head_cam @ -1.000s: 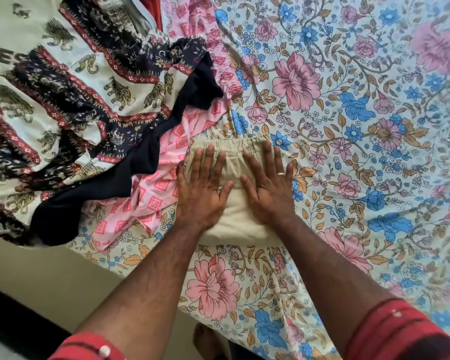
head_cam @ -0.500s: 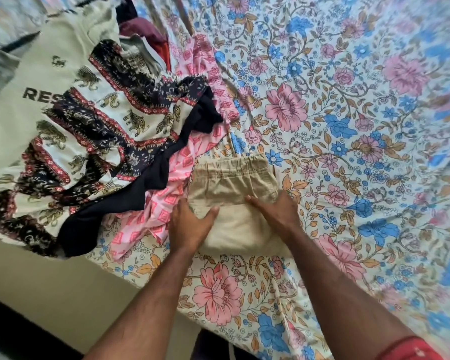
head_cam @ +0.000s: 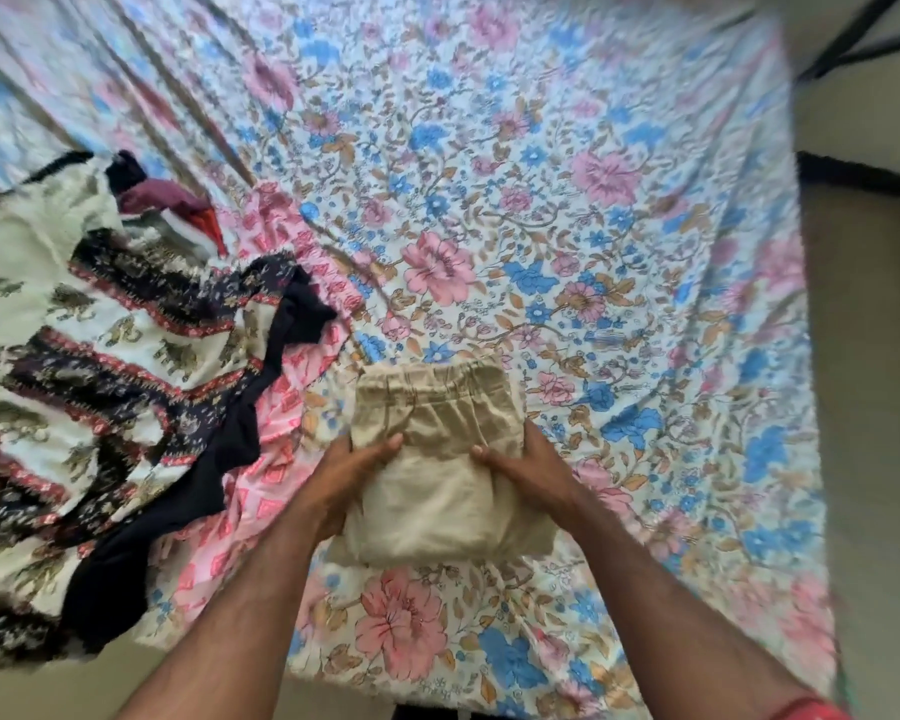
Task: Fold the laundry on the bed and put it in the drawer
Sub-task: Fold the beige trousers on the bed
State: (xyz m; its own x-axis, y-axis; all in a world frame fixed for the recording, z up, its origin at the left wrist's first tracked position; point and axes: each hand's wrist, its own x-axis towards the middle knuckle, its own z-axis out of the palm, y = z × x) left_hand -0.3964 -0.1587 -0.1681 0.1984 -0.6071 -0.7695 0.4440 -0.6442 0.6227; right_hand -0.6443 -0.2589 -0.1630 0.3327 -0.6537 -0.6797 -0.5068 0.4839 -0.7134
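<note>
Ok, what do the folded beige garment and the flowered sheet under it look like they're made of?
Folded beige garment: looks like matte woven cotton or a cotton blend, going by the crisp creases, gathered elastic waistband and lack of shine. Both hands grip its sides.
Flowered sheet: appears to be thin printed cotton, matte, with fine wrinkles running across it. Fibre content can't be confirmed from the picture.

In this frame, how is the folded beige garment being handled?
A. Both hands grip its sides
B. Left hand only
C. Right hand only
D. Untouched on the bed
A: the left hand and right hand each curl round one side of the folded beige garment, thumbs on top.
</note>
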